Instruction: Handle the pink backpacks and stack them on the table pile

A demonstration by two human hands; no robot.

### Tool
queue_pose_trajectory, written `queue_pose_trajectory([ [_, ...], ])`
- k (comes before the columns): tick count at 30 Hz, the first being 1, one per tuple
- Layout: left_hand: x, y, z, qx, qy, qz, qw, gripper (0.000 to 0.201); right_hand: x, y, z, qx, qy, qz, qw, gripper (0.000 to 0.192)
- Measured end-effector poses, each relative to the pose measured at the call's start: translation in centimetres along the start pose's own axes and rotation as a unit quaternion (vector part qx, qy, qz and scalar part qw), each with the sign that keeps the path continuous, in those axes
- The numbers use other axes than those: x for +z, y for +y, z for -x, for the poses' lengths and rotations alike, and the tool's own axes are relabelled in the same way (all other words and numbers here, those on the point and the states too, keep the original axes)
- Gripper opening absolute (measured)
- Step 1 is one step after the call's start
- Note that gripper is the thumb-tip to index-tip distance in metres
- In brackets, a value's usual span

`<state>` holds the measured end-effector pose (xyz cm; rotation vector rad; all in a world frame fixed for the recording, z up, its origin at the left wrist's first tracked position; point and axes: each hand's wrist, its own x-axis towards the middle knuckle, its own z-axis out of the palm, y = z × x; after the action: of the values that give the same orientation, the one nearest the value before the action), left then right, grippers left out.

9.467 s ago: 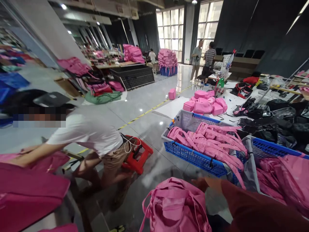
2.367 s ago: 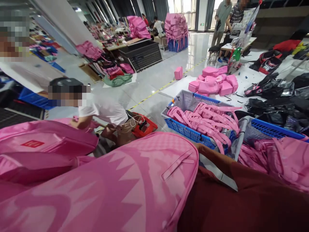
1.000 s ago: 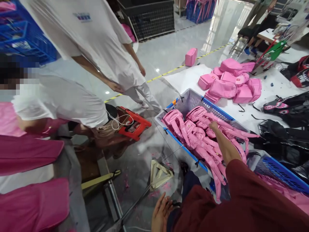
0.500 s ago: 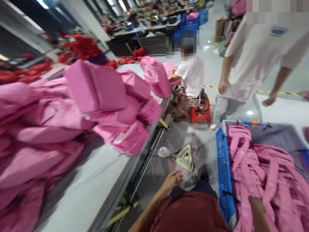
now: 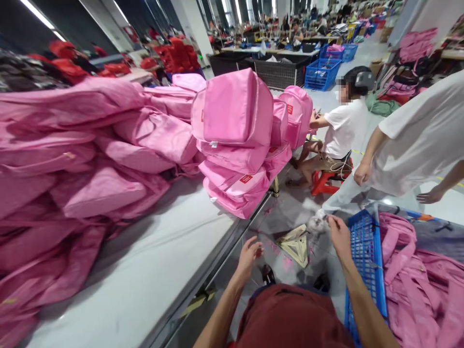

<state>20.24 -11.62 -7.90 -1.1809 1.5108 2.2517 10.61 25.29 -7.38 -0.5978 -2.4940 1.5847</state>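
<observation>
My left hand [image 5: 250, 253] hovers beside the table edge, holding nothing, with its fingers loosely bent and apart. Over the floor, near the blue crate [image 5: 364, 261], my right hand [image 5: 340, 236] has its fingertips pressed together. A small dark bit shows at those fingertips, too small to name. Pink backpacks [image 5: 235, 111] stand stacked at the table's near edge, ahead of my left hand. More pink bags [image 5: 105, 191] lie heaped across the left of the white table [image 5: 145, 270]. Inside the crate, pink backpacks [image 5: 416, 270] lie with their straps up.
A cream triangular stand base [image 5: 295, 244] and a clear plastic lump [image 5: 317, 222] are on the floor ahead. Beyond, a person in white [image 5: 344, 125] sits on a red stool [image 5: 328, 181]. Another person [image 5: 416, 140] stands behind the crate at right.
My right hand has come out from over the crate's bags to above the floor. My view has turned left, and the left hand stays low near the table.
</observation>
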Motion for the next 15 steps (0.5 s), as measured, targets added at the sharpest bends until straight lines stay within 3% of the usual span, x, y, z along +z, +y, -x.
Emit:
queue_pose_trajectory([
  [3, -3.7, -0.2, -0.1, -0.012, 0.004, 0.006, 1.0, 0.07, 3.7, -5.7, -0.1, -0.077, -0.035, 0.121, 0.989, 0.053],
  [7, -6.1, 0.2, -0.1, -0.009, 0.005, 0.006, 1.0, 0.083, 6.2, -8.7, 1.4, -0.083, -0.023, 0.369, 0.926, 0.042],
  [11, -5.8, 2.8, -0.6, 0.004, -0.018, 0.001, 1.0, 0.088, 6.3, -9.3, 2.2, -0.056, -0.021, 0.433, 0.9, 0.042],
  [15, -3.5, 7.0, -1.5, 0.04, -0.056, -0.005, 0.998, 0.09, 6.2, -10.6, 1.8, -0.021, -0.064, 0.462, 0.884, 0.047],
])
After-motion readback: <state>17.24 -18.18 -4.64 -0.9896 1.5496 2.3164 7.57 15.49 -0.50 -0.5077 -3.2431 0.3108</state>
